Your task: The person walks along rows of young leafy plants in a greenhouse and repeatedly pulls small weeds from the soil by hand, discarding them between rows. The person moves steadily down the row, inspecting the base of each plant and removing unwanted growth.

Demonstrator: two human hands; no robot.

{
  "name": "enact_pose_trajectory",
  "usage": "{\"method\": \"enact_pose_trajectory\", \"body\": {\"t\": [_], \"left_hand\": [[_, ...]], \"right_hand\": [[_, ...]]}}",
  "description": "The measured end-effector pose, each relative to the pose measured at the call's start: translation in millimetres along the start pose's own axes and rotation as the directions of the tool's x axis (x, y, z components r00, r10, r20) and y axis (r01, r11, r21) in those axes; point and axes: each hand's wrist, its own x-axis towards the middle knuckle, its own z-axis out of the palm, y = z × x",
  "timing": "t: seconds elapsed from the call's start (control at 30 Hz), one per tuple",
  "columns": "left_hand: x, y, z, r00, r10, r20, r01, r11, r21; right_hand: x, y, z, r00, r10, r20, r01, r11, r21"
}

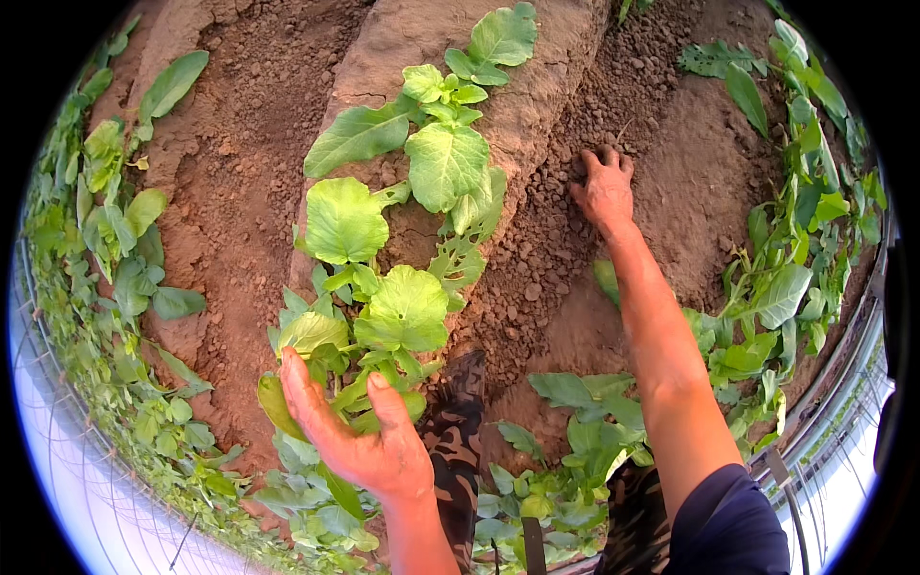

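Observation:
My left hand is at the lower centre-left, palm turned up and fingers apart, beside a leafy green plant with broad, light green leaves. A yellowish leaf lies just above its fingertips, and a darker leaf is beside the fingers. My right hand rests back-up on crumbly brown soil in the furrow at the right, its fingertips partly in the clods. Whether anything is under its fingers is hidden. Several leaves near the middle have holes in them.
A raised soil ridge runs up the middle. Rows of leafy plants stand at the left and right, with more plants near my camouflage trousers. A curved frame shows at the right rim.

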Motion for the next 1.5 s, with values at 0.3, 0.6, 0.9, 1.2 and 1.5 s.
{"method": "enact_pose_trajectory", "body": {"t": [0.3, 0.6, 0.9, 1.2, 1.5], "left_hand": [[-27, 29, 11, 0.995, -0.005, 0.103, 0.025, 0.980, -0.196], [-48, 26, -10, 0.994, 0.001, -0.110, -0.017, 0.988, -0.150], [-66, -47, -47, 0.917, -0.340, -0.207, 0.362, 0.929, 0.078], [-71, -73, -59, 0.756, -0.647, -0.101, 0.617, 0.756, -0.221], [-50, -60, -64, 0.788, -0.597, -0.154, 0.535, 0.786, -0.309]], "right_hand": [[-37, -9, 8, 0.975, -0.016, 0.221, 0.020, 1.000, -0.016], [-91, -15, -16, 0.917, 0.127, 0.378, -0.384, 0.535, 0.753], [-156, -42, -35, 0.761, 0.139, 0.633, -0.648, 0.167, 0.743], [-209, -84, -49, 0.576, -0.074, 0.814, -0.815, 0.016, 0.579], [-230, -101, -76, 0.596, -0.055, 0.801, -0.802, -0.097, 0.589]]}}
